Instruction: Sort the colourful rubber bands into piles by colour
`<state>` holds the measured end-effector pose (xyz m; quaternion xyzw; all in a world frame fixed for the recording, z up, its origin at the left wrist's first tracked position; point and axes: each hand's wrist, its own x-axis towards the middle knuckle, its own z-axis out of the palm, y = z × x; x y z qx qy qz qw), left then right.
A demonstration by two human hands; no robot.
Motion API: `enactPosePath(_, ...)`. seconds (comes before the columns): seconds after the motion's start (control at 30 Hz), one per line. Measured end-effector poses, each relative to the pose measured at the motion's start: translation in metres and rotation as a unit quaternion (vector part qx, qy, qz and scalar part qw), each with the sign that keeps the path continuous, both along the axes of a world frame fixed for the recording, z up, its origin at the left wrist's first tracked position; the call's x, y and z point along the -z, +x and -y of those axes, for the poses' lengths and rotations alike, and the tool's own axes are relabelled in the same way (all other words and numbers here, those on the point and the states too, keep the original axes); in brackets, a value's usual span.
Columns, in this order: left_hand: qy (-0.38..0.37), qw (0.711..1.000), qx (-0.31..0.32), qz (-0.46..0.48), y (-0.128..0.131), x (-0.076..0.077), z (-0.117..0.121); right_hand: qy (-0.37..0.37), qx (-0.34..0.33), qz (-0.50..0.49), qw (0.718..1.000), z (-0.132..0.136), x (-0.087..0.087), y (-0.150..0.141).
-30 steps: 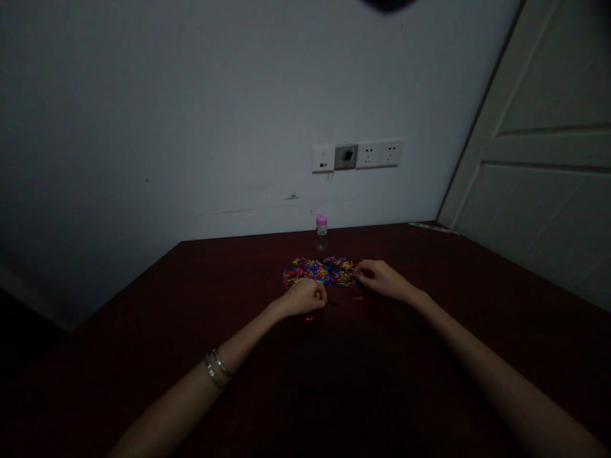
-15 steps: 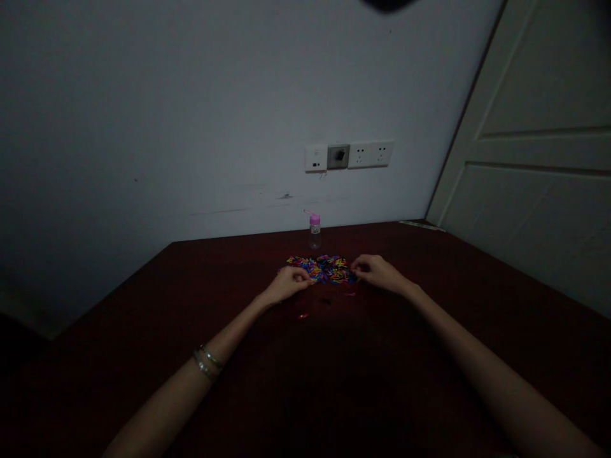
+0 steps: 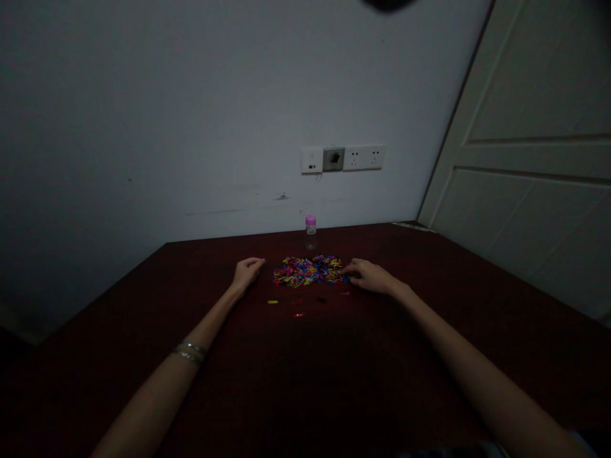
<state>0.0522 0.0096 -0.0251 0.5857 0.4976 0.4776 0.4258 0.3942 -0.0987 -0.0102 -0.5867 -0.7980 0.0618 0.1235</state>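
Note:
A pile of small, slim, bright-coloured pieces [image 3: 298,272] lies on the dark red table; they are too small for me to name surely. My left hand [image 3: 247,273] is to the left of the pile, apart from it. Its fingers are pressed together, and anything between them is hidden. At the pile's right edge is my right hand [image 3: 368,276], fingers curled in and tips touching the pieces. Whether it pinches one cannot be made out. In front of the pile lie a yellow piece [image 3: 272,301], a red piece [image 3: 298,315] and a pink piece [image 3: 344,293].
Behind the pile stands a clear bottle [image 3: 310,242] with a pink cap. Sockets and switches [image 3: 353,158] are set in the wall. A white panelled door [image 3: 520,184] is at the right, and a thin pale strip [image 3: 414,226] lies at the table's back edge.
My left hand has moved left, away from the pile, uncovering its left part. A yellow piece now shows in front. My right hand remains at the right edge; the view has shifted slightly.

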Motion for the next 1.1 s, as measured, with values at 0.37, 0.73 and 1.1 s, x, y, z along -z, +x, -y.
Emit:
enactPosePath(0.37,0.016,1.000,-0.003,-0.019,0.003,-0.002,0.006,0.027,0.006,-0.018,0.999,0.003,-0.002,0.000)
enactPosePath(0.73,0.012,0.999,0.007,-0.035,0.000,0.004,-0.001,0.028,0.009,-0.059,0.998,0.000,0.000,0.005)
enactPosePath(1.1,0.024,0.998,0.015,-0.049,-0.004,0.011,-0.007,-0.036,-0.040,-0.113,0.992,0.014,-0.010,0.019)
